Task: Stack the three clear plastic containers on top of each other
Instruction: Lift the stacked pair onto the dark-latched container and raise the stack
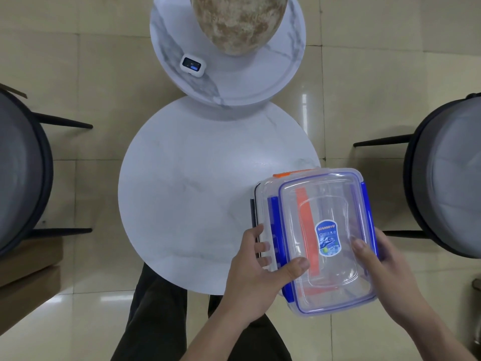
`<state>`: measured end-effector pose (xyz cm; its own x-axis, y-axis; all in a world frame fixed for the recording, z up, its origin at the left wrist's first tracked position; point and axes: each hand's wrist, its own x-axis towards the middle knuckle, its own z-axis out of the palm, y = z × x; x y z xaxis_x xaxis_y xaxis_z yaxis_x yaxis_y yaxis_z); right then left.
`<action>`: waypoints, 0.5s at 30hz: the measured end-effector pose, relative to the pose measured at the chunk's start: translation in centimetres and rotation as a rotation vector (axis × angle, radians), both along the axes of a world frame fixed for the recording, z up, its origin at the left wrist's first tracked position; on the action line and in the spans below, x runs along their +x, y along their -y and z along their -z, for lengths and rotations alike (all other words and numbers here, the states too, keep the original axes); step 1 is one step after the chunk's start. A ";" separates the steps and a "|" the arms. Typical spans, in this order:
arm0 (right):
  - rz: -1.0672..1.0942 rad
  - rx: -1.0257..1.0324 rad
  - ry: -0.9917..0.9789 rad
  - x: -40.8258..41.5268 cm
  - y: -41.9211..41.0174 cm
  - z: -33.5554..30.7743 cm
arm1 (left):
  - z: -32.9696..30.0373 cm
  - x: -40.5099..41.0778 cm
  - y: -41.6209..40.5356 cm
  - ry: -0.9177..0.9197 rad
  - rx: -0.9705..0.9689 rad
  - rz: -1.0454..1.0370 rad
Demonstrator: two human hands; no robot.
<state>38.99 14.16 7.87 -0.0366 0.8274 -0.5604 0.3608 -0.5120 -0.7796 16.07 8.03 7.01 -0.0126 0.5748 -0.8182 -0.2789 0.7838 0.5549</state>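
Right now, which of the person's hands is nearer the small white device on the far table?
Left. The left hand grips the blue-clipped container's left side, more directly below the white device; the right hand holds its right side, farther off.

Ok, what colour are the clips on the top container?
Blue clips on the top container, clearest in the head view.

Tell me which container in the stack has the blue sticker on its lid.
The top one, the blue-clipped container, held between the left hand and right hand. The orange-clipped container beneath shows only its clips, seen through and behind it.
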 end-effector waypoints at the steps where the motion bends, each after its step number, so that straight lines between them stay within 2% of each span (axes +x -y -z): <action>1: 0.005 0.000 -0.001 0.0 0.0 0.0 | 0.0 0.0 0.0 0.000 0.003 0.000; 15: 0.061 -0.023 -0.024 0.0 0.0 0.7 | 0.2 -0.5 -1.2 0.018 0.010 -0.002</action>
